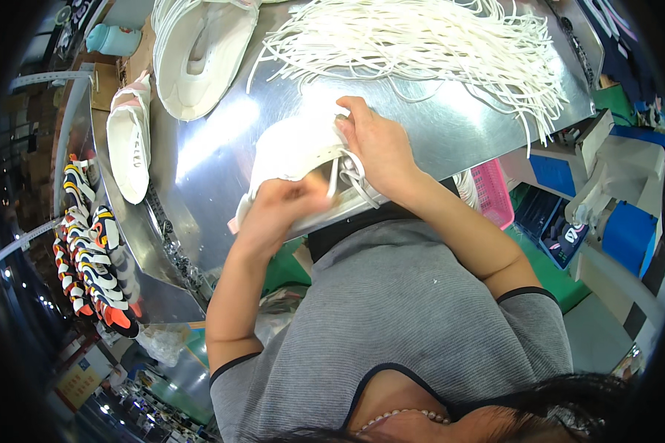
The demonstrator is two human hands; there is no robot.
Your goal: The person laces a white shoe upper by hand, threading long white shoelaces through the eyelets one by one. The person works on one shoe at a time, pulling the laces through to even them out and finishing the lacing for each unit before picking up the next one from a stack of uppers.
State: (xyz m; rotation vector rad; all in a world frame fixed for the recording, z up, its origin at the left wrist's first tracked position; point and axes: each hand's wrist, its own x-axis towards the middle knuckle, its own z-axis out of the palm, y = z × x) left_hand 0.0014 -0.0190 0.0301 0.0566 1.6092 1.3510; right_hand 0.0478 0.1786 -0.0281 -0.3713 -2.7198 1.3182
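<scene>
A white shoe upper (pixel 292 148) lies on the metal table right in front of me, with a row of small eyelets along its edge. My right hand (pixel 380 148) grips its far right edge between thumb and fingers. White shoelace (pixel 352 171) loops hang beside the eyelets, below that hand. At the upper's near side is my left hand (pixel 284 207), its fingers smeared by motion close to the lace. Whether those fingers hold the lace cannot be made out.
A heap of loose white laces (pixel 421 44) covers the table's far side. More white uppers (pixel 203 66) stack at the far left, with a single upper (pixel 131 148) near the left edge. Colourful shoe parts (pixel 96 258) sit beyond it. A pink basket (pixel 491 193) stands below right.
</scene>
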